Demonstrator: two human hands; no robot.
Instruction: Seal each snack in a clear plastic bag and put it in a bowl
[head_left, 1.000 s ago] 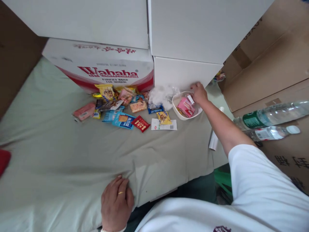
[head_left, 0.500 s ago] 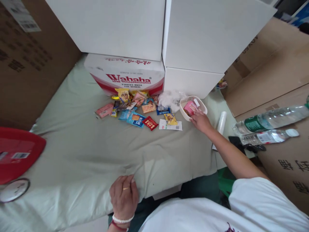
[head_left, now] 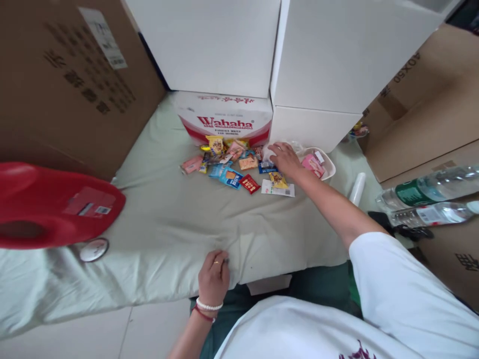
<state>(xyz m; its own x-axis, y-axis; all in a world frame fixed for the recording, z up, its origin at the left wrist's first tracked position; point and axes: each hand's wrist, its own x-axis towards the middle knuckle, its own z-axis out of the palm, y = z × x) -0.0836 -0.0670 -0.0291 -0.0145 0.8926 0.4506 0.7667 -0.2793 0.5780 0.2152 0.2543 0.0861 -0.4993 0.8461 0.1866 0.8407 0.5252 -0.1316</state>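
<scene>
My right hand [head_left: 287, 160] reaches over the right end of a pile of small wrapped snacks, fingers apart. It is at a crumpled clear plastic bag [head_left: 297, 146] and above a dark blue packet [head_left: 266, 167]; its fingertips partly cover the bag. Just right of it, a white bowl [head_left: 330, 167] holds a pink packet [head_left: 313, 164]. Near my right wrist, a yellow packet [head_left: 278, 180] lies on a white packet [head_left: 267, 187]. My left hand [head_left: 213, 278] rests at the table's front edge with curled fingers; whether anything is in them is unclear.
A Wahaha carton [head_left: 224, 119] stands behind the snacks, below white boxes [head_left: 209, 45]. At left are a red plastic container [head_left: 101, 194] and a round lid-like disc [head_left: 93, 249]. A white roll [head_left: 358, 188] and two plastic bottles [head_left: 441, 187] are at right.
My right hand has moved left from the bowl to the plastic bag, leaving the pink packet in the bowl. My view has swung left. The left hand stays at the table edge.
</scene>
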